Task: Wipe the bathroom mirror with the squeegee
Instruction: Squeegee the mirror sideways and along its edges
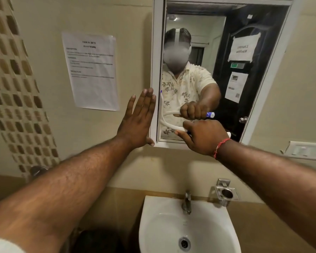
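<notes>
Squeegee [171,126]: handle aims ten o'clock, blade upright on mirror [226,84]; white, blue-tipped.
Hands: right hand [202,137] grips it; left hand [137,121] flat.

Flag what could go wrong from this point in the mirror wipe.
1. The squeegee blade sits at the left frame of the mirror; it may catch there and leave an unwiped strip.
2. The left hand lies flat against that frame beside the blade, so its fingertips could smear the glass or block the stroke.
</notes>
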`<action>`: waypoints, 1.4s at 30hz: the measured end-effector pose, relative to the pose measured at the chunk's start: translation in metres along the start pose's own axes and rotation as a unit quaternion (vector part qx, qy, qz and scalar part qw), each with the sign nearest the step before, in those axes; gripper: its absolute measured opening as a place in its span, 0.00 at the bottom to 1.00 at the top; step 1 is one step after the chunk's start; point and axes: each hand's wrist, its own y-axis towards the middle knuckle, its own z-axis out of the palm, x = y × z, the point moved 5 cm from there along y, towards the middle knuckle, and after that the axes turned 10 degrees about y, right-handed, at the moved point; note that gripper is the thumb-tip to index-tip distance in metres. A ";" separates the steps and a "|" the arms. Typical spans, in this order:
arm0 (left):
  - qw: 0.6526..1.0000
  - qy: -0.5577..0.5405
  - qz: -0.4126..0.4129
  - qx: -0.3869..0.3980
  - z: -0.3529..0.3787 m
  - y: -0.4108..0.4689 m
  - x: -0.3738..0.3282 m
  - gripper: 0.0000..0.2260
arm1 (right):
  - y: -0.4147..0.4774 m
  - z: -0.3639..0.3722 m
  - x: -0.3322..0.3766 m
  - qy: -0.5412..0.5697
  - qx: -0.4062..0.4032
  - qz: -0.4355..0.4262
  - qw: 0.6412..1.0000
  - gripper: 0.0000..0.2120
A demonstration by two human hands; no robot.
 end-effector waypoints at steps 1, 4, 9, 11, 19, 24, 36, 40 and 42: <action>1.000 0.000 0.000 -0.001 0.001 0.001 0.000 0.82 | 0.001 0.001 0.001 -0.001 -0.003 0.000 1.000 0.25; 1.000 0.005 -0.002 -0.002 0.003 0.001 0.000 0.82 | 0.003 0.002 -0.001 -0.014 -0.006 -0.001 1.000 0.26; 1.000 0.015 -0.005 0.002 0.005 0.002 -0.001 0.81 | 0.006 0.001 -0.006 -0.023 -0.007 -0.004 1.000 0.28; 1.000 0.017 -0.006 0.003 0.006 0.002 -0.001 0.81 | 0.007 0.000 -0.007 -0.024 -0.009 -0.010 1.000 0.28; 1.000 0.025 -0.008 0.015 0.008 0.002 -0.002 0.81 | 0.007 -0.005 -0.010 -0.019 0.003 -0.008 1.000 0.26; 0.999 0.032 -0.010 0.013 0.007 0.003 -0.004 0.81 | 0.006 -0.004 -0.006 -0.018 0.009 0.003 1.000 0.24; 0.998 0.045 -0.023 0.037 -0.003 -0.002 -0.007 0.79 | -0.001 -0.017 -0.007 -0.019 0.033 0.030 0.999 0.25; 0.997 0.064 -0.025 0.038 -0.006 -0.003 -0.007 0.77 | -0.009 -0.021 -0.018 -0.032 0.034 0.043 0.998 0.25; 0.997 0.067 -0.030 0.034 -0.007 -0.003 -0.007 0.77 | -0.014 -0.024 -0.025 -0.038 0.041 0.049 0.997 0.25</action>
